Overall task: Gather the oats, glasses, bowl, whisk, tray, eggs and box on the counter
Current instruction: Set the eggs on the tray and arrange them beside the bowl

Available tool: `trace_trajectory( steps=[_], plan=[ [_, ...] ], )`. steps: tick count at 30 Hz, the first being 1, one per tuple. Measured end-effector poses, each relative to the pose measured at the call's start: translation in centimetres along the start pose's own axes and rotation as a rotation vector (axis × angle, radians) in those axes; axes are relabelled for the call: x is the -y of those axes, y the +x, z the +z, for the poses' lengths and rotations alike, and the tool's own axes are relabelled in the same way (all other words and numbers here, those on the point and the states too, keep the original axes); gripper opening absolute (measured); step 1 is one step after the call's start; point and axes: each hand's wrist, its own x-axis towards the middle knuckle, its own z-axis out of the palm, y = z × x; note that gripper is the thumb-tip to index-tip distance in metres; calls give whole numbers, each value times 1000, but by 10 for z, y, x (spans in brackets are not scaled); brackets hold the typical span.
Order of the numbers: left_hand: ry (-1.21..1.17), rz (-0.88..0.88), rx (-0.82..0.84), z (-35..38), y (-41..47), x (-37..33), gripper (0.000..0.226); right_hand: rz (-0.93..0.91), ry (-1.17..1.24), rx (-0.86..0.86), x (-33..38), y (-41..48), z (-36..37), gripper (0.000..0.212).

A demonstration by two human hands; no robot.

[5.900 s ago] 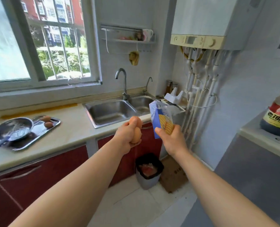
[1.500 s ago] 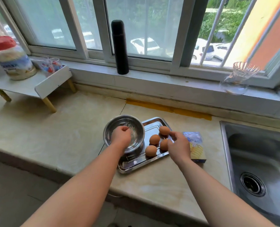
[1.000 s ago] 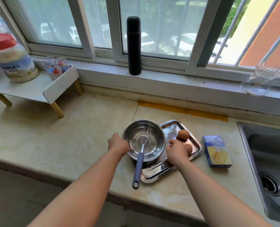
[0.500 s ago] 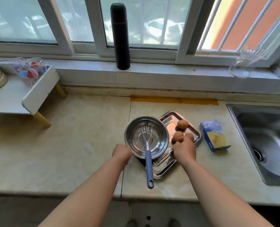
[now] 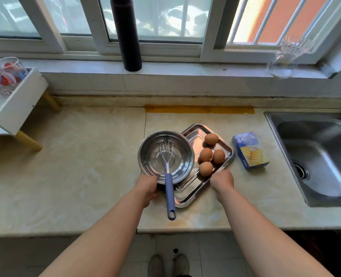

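Both bare forearms reach forward side by side, the left hand with fingers curled round the near left corner of the tray, the right hand gripping its right edge, knuckles up.

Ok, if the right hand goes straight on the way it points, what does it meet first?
Likely the nearest egg. The right hand sits at the tray's near rim, pointing forward and slightly left, and that egg lies just ahead; height is hard to judge.
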Motion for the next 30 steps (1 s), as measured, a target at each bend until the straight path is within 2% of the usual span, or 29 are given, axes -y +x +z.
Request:
trace_trajectory(
  steps=[6, 9, 12, 14, 17, 20, 23, 30],
  plan=[
    [-57, 20, -65, 2, 4, 3, 24, 19, 59, 43, -1, 8, -3, 22],
    [-69, 39, -116, -1, 7, 1, 19, 29, 112, 92, -18, 41, 15, 14],
    [-88, 62, -138, -9, 12, -4, 16, 27, 122, 130, -44, 84, 44, 21],
    [-107, 69, -159, -20, 13, -12, 16, 15, 128, 164, -43, 85, 56, 16],
    [-112, 74, -200, -38, 20, -20, 17, 34, 178, 198, -13, 38, 55, 6],
    [-101, 71, -214, -57, 29, -25, 17, 68, 209, 229, 13, -2, 56, 17],
    [-88, 70, -222, -74, 34, -34, 18, 76, 201, 250, 23, -13, 68, 12],
    [-48, 103, -300, -114, 57, -53, 15, 102, 212, 285, 39, -26, 106, 18]
  ],
)
